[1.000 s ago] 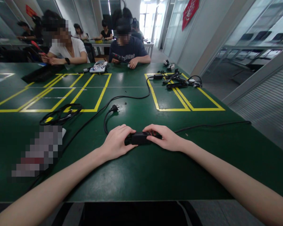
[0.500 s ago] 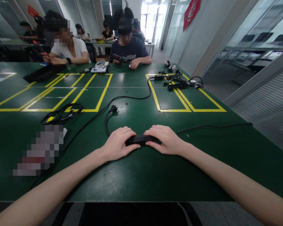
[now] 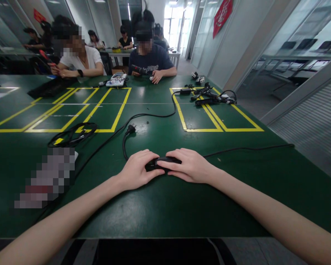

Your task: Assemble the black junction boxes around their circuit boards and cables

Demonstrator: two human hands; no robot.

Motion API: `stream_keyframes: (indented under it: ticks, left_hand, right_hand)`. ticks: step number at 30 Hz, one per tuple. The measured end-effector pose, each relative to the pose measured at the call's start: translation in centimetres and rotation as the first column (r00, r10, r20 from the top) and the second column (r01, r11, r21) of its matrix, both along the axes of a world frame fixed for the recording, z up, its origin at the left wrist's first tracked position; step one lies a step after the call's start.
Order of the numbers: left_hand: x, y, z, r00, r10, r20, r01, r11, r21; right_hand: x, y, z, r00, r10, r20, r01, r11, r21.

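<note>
A black power adapter (image 3: 171, 159) lies on the green table between my hands, in the lower middle of the head view. My left hand (image 3: 139, 169) grips its left end, thumb on the near side and fingers on the far side. Around the right end is my right hand (image 3: 189, 165), with one finger stretched across the adapter's top. Both hands cover much of it. From behind my left hand a thick black cord bends up to a black plug (image 3: 131, 129) with metal pins. A thinner black cable (image 3: 248, 148) runs off to the right from behind my right hand.
A coiled black cable (image 3: 71, 134) and a blurred-out object (image 3: 48, 176) lie on the left. Tangled black adapters and cables (image 3: 206, 96) sit far right. Yellow tape marks the green table (image 3: 154, 206). Two people sit across it, near a white device (image 3: 117, 80) and a black tray (image 3: 48, 88).
My right hand has shifted slightly left, and one of its fingers now reaches across the adapter's top. My left hand keeps its grip in nearly the same place.
</note>
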State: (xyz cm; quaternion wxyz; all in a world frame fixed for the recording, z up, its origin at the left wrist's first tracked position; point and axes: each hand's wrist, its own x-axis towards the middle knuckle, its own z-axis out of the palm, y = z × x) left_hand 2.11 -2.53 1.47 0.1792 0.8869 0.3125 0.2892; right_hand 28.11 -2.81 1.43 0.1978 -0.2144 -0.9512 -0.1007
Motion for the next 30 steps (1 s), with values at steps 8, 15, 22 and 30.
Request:
stream_keyframes:
  ticks: [8, 15, 22, 30]
  left_hand:
    - [0.1, 0.0, 0.0, 1.0, -0.007, 0.006, 0.006, 0.994, 0.105]
    - [0.1, 0.1, -0.2, 1.0, -0.021, 0.009, 0.02, 0.988, 0.155]
    - [0.1, -0.1, -0.1, 1.0, -0.005, -0.003, 0.005, 0.994, 0.106]
    - [0.0, 0.1, -0.2, 0.999, 0.027, 0.017, -0.029, 0.988, 0.15]
  right_hand:
    - [0.0, 0.1, -0.3, 0.988, -0.023, -0.153, 0.007, 0.995, -0.1]
    - [-0.3, 0.0, -0.1, 0.961, -0.005, -0.277, -0.034, 0.991, -0.133]
    - [-0.4, -0.3, 0.2, 0.995, 0.005, -0.096, -0.012, 0.997, -0.078]
    - [0.4, 0.2, 0.1, 0.997, -0.053, -0.057, 0.047, 0.993, -0.112]
